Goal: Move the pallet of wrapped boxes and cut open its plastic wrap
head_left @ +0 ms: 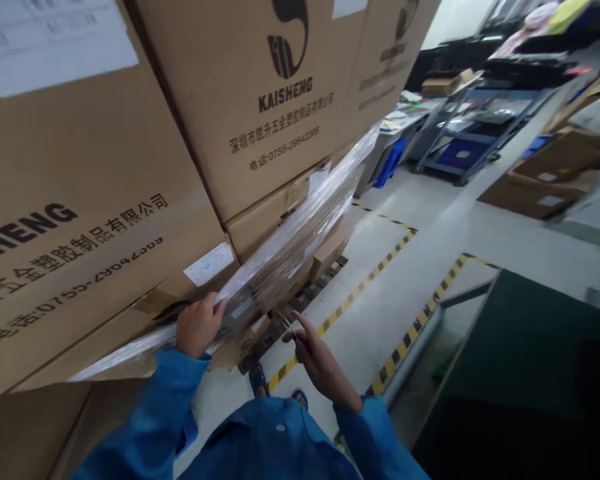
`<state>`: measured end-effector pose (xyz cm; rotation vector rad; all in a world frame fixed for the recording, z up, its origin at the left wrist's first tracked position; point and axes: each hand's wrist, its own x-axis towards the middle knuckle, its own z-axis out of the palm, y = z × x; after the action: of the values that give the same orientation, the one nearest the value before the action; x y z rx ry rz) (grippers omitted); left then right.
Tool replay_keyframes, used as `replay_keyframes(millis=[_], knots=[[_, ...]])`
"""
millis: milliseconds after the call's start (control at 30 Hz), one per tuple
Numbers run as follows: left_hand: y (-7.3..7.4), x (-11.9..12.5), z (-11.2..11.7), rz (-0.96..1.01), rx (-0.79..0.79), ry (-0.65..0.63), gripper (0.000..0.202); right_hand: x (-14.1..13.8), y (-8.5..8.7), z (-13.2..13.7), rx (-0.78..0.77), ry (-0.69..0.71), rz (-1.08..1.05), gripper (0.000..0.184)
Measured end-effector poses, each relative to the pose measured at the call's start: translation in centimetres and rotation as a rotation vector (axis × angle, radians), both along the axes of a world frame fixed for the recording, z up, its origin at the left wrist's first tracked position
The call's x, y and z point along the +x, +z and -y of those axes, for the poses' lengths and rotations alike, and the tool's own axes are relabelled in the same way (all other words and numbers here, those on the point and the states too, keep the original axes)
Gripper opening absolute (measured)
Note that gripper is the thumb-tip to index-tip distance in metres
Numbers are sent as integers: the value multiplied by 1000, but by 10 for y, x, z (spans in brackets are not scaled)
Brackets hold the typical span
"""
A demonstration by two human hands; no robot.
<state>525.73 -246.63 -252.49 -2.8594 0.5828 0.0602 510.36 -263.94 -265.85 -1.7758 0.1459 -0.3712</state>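
Observation:
My left hand [200,325] is closed on the upper edge of clear stretch film [280,257], which is wrapped around stacked cardboard boxes [260,133]. The film is bunched into a band and runs back along the stack. Lower and to the right, my right hand [320,357] is closed around a slim metal tool [289,327] with thin blade-like tips, perhaps small scissors; motion blur hides its exact kind. The tool points toward the wrapped side of the stack. A white paper label [209,264] is on a box just above my left hand.
The boxes stand on a wooden pallet [325,280]. Yellow and black floor tape [370,283] runs beside it. A dark green tabletop [520,360] is at my right. Farther off are a blue cart [480,143] and more cardboard boxes [545,180].

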Motion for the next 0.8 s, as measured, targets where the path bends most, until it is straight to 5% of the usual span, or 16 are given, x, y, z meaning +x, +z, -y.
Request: replay_keyframes(millis=[167,333,500,667,800], knots=[[-11,2,-2,-3,-64,-85,34,48,74,-13,-787,-121,-300,32],[-26,10,-9,69,-158,-222,30,105,128,-31,-1070,28,-556,22],[-36,10,-14,323,-368,-438,33,99,127,-28,-1119,-48,-575,26],[-39,5,-14,383,-389,-414,33,125,117,-33,-1103,-15,-517,25],[-33,9,-15,347,-361,-472,32,104,113,-13,-1004,39,-429,24]])
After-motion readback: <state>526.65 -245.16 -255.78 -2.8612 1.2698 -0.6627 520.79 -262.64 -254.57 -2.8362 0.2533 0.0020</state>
